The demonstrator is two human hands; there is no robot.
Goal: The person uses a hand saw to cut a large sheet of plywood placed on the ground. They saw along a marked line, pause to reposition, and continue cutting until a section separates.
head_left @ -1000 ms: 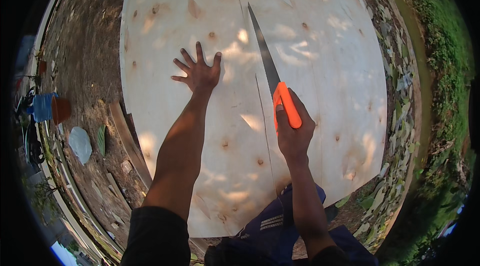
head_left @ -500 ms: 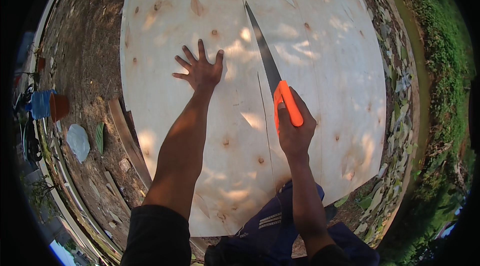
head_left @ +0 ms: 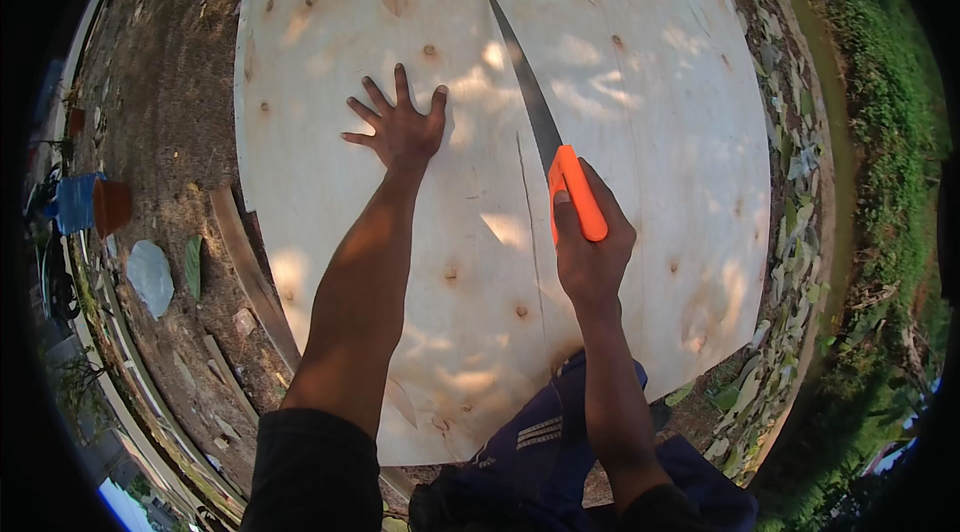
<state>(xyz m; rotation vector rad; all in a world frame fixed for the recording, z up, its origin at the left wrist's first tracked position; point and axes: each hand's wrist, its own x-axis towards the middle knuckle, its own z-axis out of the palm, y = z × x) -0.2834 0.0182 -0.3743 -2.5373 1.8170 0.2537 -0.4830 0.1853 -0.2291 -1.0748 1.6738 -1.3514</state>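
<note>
A large pale plywood sheet (head_left: 340, 172) with brown knots spreads out before me. Flat on it, fingers spread, my left hand (head_left: 405, 124) presses left of a dark lengthwise line (head_left: 528, 202). My right hand (head_left: 595, 250) grips the orange handle of a handsaw (head_left: 538, 102). The grey blade points away from me, its tip meeting the line near the sheet's far part. Whether the teeth are sunk into the wood is hard to tell. My knee in dark blue trousers (head_left: 535, 422) rests at the sheet's near edge.
Wooden planks (head_left: 245, 262) lie on the bare soil at the left, beside a whitish plastic piece (head_left: 150, 278) and a green leaf (head_left: 193, 268). An orange-brown bucket (head_left: 111, 209) and a blue container (head_left: 77, 204) stand farther left. Dry leaves (head_left: 790, 232) and a narrow ditch (head_left: 838, 162) run along the right.
My right hand has pushed the saw slightly away from me along the line. The left hand stays planted in place, and the view has shifted a little.
</note>
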